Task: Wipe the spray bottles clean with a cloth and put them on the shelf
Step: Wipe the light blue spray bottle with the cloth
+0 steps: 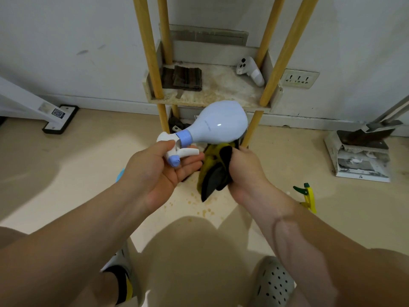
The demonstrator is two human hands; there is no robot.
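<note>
Just above and ahead of the left hand (164,167) lies the pale blue spray bottle (218,124), held by its white trigger head (174,149): the thumb presses on top while the curled fingers cup it loosely from below. The bottle's long axis runs from that hand up and to the right, its round body tilted away toward the shelf (212,96), so the body hangs directly over the right hand (245,171). That hand is closed around a bunched yellow and black cloth (215,169), whose top touches or nearly touches the bottle's underside. The right hand is the nearer one to the body, so wiping looks a matter of lifting the cloth against it. Beyond both hands the stained shelf tier, between yellow posts, holds a folded dark rag (183,77) and a white controller (250,70), with bare room between them. A second, yellow sprayer (306,196) sits low on the floor, right of the right wrist
</note>
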